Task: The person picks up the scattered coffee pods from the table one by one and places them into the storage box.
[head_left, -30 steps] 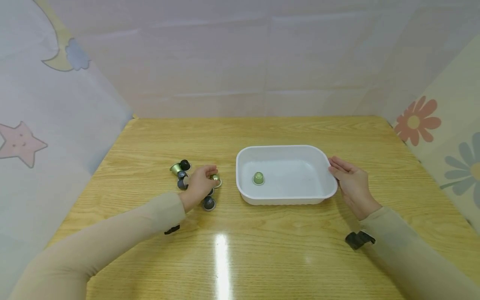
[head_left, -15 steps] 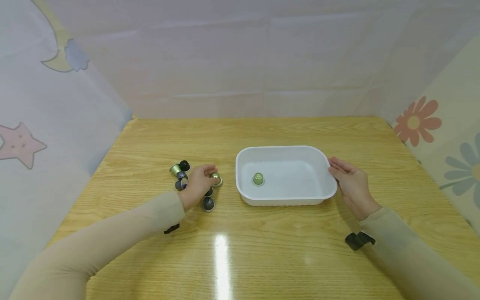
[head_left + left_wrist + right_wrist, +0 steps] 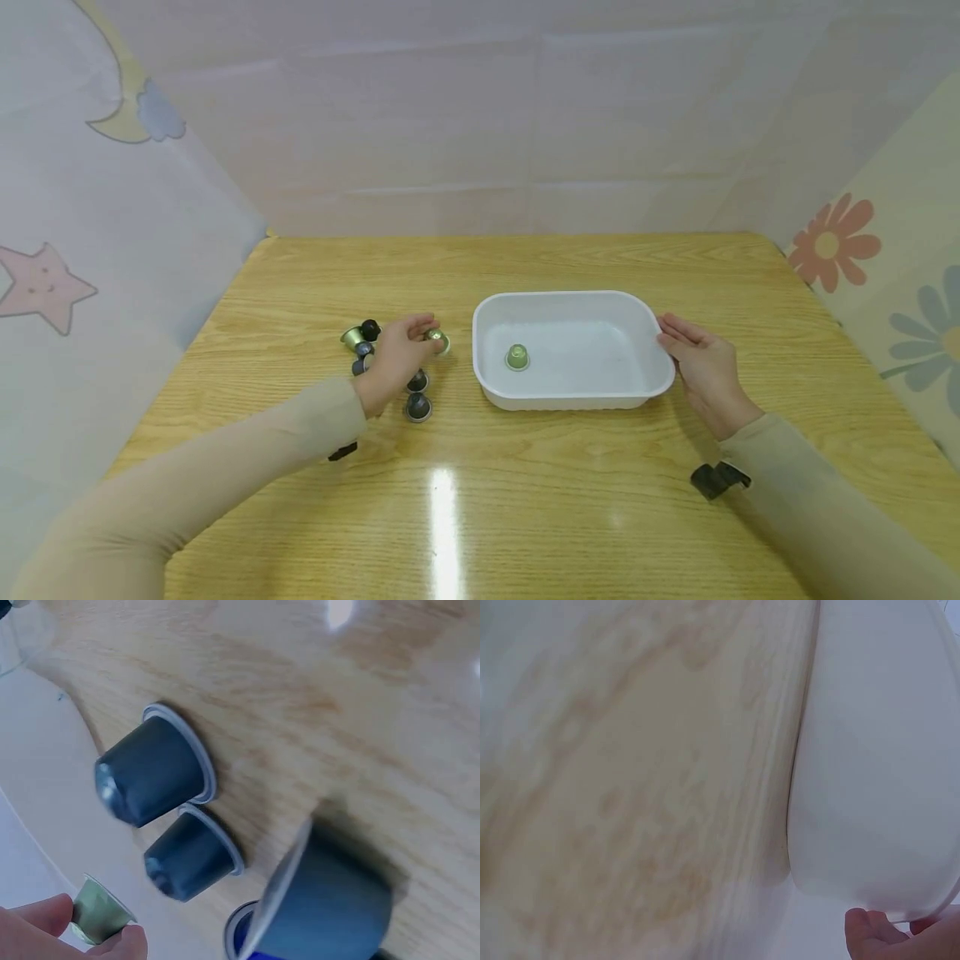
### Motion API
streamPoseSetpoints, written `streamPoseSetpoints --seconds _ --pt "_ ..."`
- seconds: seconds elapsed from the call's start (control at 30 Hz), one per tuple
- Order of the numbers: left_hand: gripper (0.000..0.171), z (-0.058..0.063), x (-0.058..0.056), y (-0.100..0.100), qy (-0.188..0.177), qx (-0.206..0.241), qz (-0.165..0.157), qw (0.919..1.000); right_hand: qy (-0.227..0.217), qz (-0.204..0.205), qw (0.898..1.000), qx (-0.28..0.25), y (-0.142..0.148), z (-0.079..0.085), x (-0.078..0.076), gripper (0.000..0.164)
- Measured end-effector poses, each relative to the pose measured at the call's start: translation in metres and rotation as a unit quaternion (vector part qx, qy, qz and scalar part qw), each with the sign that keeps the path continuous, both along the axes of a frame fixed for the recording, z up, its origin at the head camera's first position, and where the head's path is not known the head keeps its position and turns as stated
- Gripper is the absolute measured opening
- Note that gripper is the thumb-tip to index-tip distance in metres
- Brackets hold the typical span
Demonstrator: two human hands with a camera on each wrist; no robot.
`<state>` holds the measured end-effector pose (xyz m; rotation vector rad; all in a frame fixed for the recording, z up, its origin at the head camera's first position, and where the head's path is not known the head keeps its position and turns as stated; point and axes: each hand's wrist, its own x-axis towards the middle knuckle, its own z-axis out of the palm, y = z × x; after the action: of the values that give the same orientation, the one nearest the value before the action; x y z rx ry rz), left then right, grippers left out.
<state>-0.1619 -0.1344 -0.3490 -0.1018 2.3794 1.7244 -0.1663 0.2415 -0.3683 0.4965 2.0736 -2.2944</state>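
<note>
One green capsule in the left hand, pinched between thumb and fingertips. Fingers bent, parted only by the capsule's width; palm over the near side of a loose cluster. Capsule tilted, foil-rim side turned away from the palm, just left of a white tray. Cannot tell from where I stand whether it clears the surface.

Right hand at the tray's right end: thumb over the rim, fingers against the outside, gripping the wall between them. Tray flat on the surface, and inside it, toward the left end, a second green capsule, dome up.

Around the left hand, more capsules. Just below it, two dark capsules, domes up, rims touching or nearly so. Beyond the knuckles, to the left: a tipped green capsule, a black capsule beside it, then a bluish capsule and a grey-blue capsule partly covered by the hand.

Both sleeves pale beige, long. Backdrop behind: pink star at left, red flower at right.
</note>
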Motion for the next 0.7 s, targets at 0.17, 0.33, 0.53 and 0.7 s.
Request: streamPoseSetpoints --seconds 0.17,0.33,0.53,0.7 --pt "0.051 0.008 -0.001 0.004 0.005 0.017 0.009 0.9998 -0.009 -0.003 1.0 0.001 0.0 0.001 0.0 0.056" --pt "0.052 0.014 -0.003 0.01 0.005 0.024 0.008 0.9997 -0.015 -0.003 1.0 0.008 -0.001 0.002 0.0 0.055" --pt "0.05 0.017 -0.006 0.022 0.025 0.038 0.015 0.9988 -0.004 0.004 1.0 0.012 0.0 0.001 0.001 0.055" --pt "0.048 0.016 -0.008 0.031 0.03 0.058 0.025 0.9976 0.01 0.01 1.0 0.01 0.001 -0.001 0.001 0.056"
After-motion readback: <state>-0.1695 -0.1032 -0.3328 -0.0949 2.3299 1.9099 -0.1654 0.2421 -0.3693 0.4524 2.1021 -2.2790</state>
